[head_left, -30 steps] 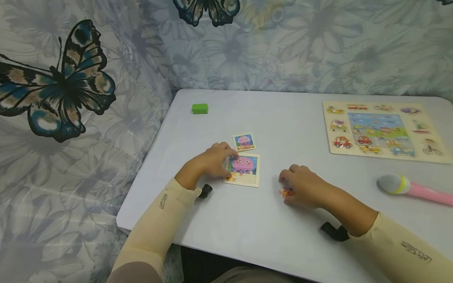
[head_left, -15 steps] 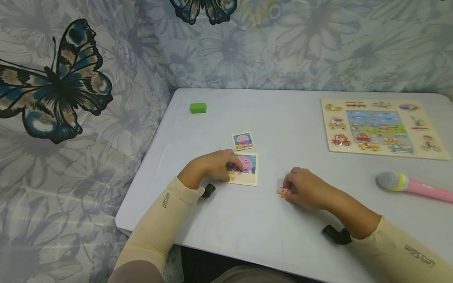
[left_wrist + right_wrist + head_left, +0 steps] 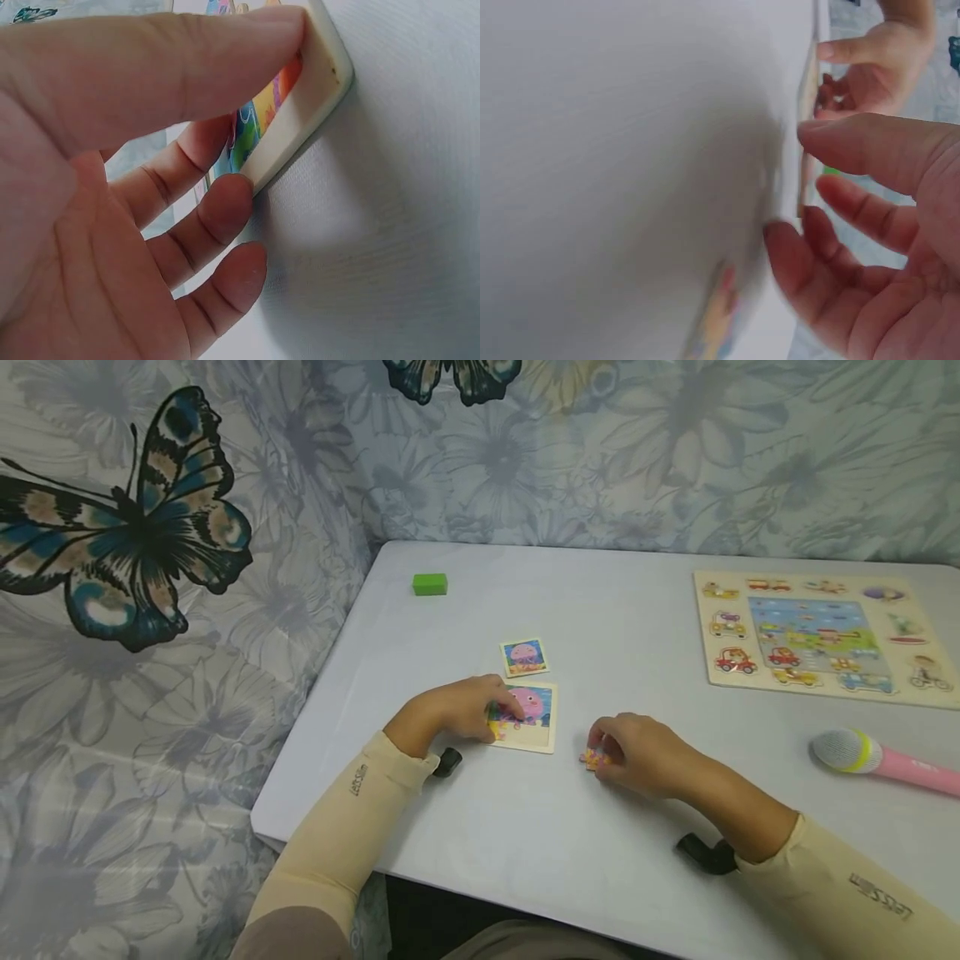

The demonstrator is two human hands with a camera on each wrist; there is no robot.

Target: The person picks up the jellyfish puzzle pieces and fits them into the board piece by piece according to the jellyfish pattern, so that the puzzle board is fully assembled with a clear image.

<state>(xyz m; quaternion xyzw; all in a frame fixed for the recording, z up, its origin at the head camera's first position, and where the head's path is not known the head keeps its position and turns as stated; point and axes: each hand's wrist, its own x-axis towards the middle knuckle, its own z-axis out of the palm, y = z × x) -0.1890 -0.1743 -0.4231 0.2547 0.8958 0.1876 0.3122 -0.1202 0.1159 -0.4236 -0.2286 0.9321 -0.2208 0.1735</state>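
A small wooden puzzle board with a pink jellyfish picture lies on the table, bare wood showing along its lower part. My left hand rests over its left side, fingers bent over the picture and thumb by the near-left corner. In the left wrist view the thumb lies along the pale frame, and the other fingers are loosely bent beside the edge. Right of the board, my right hand pinches a small yellow-and-pink puzzle piece low over the table. That piece is hard to make out in the right wrist view.
A small jellyfish picture card lies just behind the board. At the back left is a green block. Far right on the white table lies a larger vehicle puzzle, with a pink toy microphone in front.
My right hand has closed on the small puzzle piece and shifted slightly left with it. My left hand's fingers have moved further over the board's picture. The head view has shifted slightly.
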